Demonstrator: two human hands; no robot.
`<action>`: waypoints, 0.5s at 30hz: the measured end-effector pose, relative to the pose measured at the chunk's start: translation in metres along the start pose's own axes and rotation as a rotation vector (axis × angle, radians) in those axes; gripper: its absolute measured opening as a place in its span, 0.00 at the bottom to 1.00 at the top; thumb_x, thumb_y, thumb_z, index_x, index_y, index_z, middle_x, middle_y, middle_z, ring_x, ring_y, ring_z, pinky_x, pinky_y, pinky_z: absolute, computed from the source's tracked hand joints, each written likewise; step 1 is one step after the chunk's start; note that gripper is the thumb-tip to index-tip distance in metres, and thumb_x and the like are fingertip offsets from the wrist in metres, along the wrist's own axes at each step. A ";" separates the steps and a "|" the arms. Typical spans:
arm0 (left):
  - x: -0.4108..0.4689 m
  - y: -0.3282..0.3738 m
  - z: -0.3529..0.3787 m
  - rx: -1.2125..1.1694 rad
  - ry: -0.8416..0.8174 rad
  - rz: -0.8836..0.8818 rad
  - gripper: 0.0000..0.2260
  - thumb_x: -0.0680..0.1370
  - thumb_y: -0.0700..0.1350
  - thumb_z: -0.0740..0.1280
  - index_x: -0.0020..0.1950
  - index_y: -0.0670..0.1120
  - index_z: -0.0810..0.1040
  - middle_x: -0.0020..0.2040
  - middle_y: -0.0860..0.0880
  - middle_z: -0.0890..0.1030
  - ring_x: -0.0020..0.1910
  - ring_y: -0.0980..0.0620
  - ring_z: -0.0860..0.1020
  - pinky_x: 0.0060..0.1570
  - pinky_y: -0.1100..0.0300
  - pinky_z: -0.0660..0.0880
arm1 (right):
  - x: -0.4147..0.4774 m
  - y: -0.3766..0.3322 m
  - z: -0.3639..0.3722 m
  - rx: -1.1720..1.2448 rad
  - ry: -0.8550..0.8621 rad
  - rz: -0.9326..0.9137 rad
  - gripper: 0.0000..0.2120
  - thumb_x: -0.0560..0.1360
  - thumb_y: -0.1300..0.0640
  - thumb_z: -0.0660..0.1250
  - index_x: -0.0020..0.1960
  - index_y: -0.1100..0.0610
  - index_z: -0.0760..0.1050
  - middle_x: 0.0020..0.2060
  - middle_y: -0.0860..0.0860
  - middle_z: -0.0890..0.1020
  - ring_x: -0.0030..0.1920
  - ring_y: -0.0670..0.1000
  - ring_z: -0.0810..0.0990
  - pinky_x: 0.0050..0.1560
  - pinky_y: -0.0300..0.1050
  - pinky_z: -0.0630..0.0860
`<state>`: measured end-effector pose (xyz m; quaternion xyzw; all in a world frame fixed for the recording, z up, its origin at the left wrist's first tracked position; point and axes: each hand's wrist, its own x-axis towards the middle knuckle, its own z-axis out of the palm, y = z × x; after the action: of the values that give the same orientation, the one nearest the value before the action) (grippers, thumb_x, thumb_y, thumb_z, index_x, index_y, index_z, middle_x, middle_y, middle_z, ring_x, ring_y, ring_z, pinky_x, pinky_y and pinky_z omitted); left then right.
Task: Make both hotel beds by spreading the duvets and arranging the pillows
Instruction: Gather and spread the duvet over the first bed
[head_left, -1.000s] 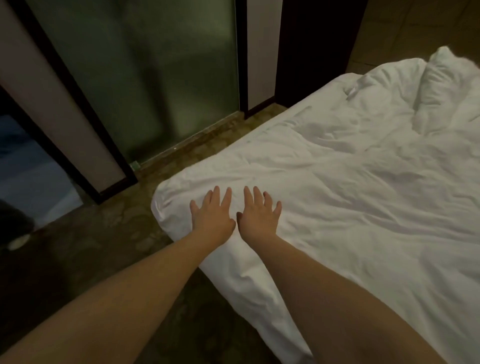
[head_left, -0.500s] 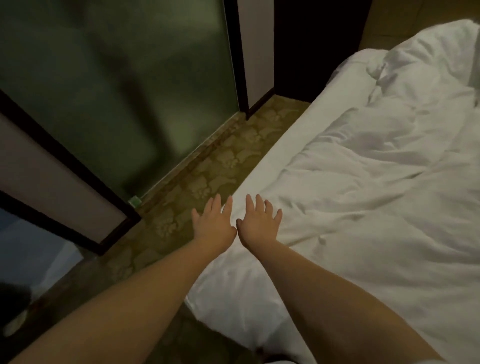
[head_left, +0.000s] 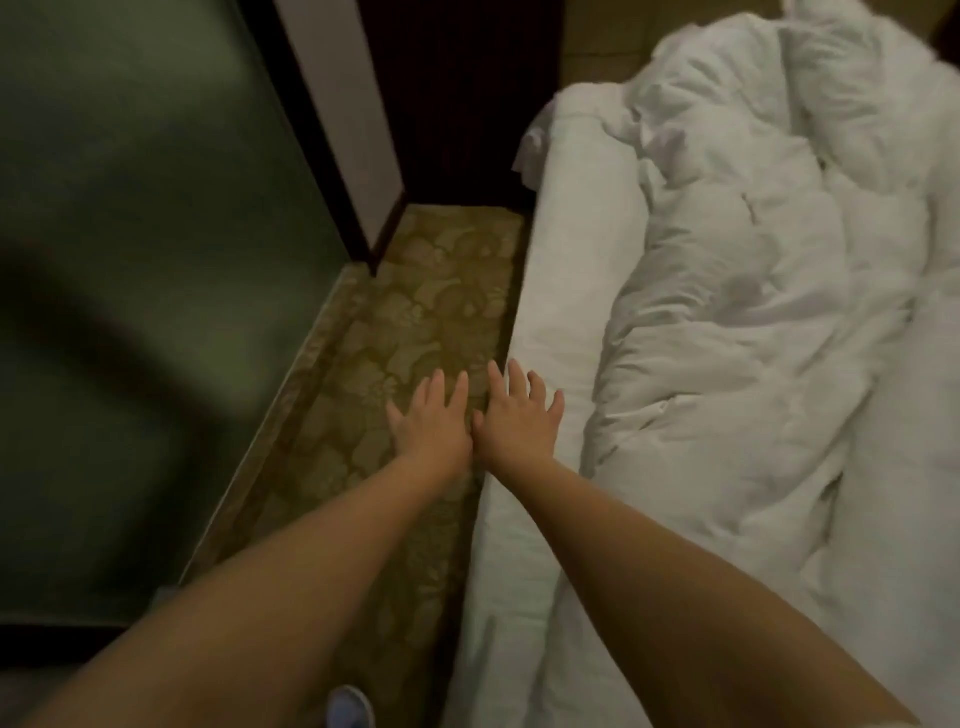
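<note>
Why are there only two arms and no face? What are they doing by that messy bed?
The camera sits on a person's head and looks down, so you see only their own arms reaching out. The left hand is over the carpet, and the right hand is over the edge of the bed. Both hands are open with fingers spread and hold nothing. On the bed lies a white duvet, all crumpled and not yet spread flat. At the bottom you can glimpse what looks like a shoe.
</note>
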<state>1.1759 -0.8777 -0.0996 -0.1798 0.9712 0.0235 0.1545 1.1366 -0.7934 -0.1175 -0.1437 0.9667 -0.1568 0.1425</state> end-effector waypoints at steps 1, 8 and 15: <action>0.017 -0.017 -0.002 0.012 0.002 0.062 0.29 0.82 0.55 0.52 0.78 0.53 0.41 0.79 0.48 0.44 0.77 0.49 0.44 0.72 0.39 0.47 | 0.010 -0.014 0.005 0.007 0.004 0.052 0.30 0.81 0.48 0.53 0.78 0.48 0.43 0.78 0.50 0.46 0.77 0.56 0.44 0.73 0.62 0.41; 0.104 -0.117 -0.045 0.093 -0.089 0.287 0.32 0.80 0.54 0.57 0.78 0.54 0.41 0.78 0.48 0.43 0.77 0.47 0.44 0.71 0.37 0.47 | 0.060 -0.094 0.008 -0.002 0.014 0.268 0.28 0.82 0.46 0.52 0.78 0.45 0.45 0.78 0.49 0.46 0.77 0.57 0.43 0.72 0.65 0.42; 0.215 -0.087 -0.104 0.099 0.029 0.476 0.31 0.81 0.54 0.55 0.78 0.54 0.40 0.78 0.48 0.43 0.77 0.45 0.44 0.71 0.36 0.48 | 0.136 -0.083 -0.056 -0.101 0.147 0.399 0.27 0.81 0.44 0.51 0.77 0.43 0.46 0.78 0.48 0.46 0.77 0.57 0.44 0.73 0.63 0.48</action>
<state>0.9859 -1.0426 -0.0659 0.0614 0.9883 0.0092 0.1393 1.0134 -0.8979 -0.0694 0.0552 0.9904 -0.0867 0.0927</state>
